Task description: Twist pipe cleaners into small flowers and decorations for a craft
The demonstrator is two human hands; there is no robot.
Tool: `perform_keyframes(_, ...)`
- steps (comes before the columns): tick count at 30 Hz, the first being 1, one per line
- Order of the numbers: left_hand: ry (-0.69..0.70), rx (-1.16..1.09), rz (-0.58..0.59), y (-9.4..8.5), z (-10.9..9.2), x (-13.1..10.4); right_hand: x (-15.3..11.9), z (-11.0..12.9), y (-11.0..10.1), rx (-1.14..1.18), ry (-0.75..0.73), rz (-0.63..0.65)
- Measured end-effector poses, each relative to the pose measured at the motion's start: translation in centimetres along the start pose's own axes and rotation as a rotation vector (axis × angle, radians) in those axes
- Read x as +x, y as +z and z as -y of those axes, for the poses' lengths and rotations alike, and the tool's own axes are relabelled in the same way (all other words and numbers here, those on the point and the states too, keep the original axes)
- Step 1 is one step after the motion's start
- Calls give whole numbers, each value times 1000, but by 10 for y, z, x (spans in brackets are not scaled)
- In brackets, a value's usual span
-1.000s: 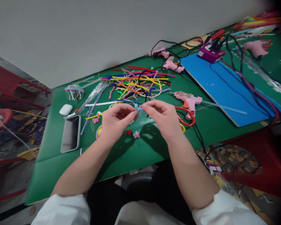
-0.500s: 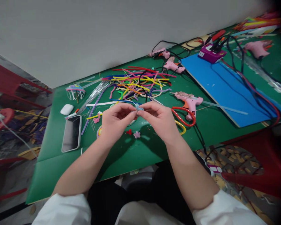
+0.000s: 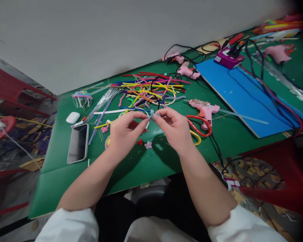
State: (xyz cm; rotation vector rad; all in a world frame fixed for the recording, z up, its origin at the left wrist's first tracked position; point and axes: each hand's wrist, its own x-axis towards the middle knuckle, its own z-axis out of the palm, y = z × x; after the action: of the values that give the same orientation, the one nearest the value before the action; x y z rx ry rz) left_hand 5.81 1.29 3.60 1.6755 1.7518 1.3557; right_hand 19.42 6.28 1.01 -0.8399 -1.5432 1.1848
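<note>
Between the fingertips of both hands is a small, bent light-blue pipe cleaner [image 3: 152,113]. My left hand [image 3: 126,131] pinches it from the left, thumb against index finger. From the other side my right hand [image 3: 175,129] does the same, so the tips nearly meet. Its exact shape is partly hidden by the fingers. Below the hands, a lilac pipe-cleaner flower [image 3: 148,145] and a small red piece [image 3: 140,142] lie on the green table [image 3: 131,174]. Scissors with red and yellow handles [image 3: 200,126] rest just right of my right hand.
Loose pipe cleaners [image 3: 151,89] are heaped behind the hands. A pink glue gun [image 3: 204,111] lies to the right, near a blue board [image 3: 242,97] and a purple power socket [image 3: 229,58] with cables. At left are a phone [image 3: 77,144] and a white case [image 3: 73,117].
The light-blue piece has turned between my fingertips and now pokes up a little higher. Both hands stay in nearly the same place.
</note>
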Motion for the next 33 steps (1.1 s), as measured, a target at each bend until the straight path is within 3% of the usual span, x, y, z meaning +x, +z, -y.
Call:
perform_keyframes(6, -68, -191, 111, -3, 5, 6, 0, -1, 1, -5, 11, 2)
perform_keyframes(10, -55, -203, 107, -4, 8, 9, -2, 2, 2, -82, -48, -6)
perform_keyframes(15, 48, -38, -144, 2, 3, 1, -4, 1, 3, -310, -301, -232)
perform_keyframes(18, -26, -158, -45, 7, -2, -7, -6, -2, 3, -446, -436, -330)
perform_keyframes(21, -92, -314, 2, 10, -2, -10, -7, -4, 5, -531, -521, -286)
perform_keyframes(27, -126, -435, -70, 11, 7, -2, -9, 0, 10, -553, -591, -171)
perform_keyframes(33, -107, -434, -87, 8, 9, 3, -8, 1, 5, -470, -526, -232)
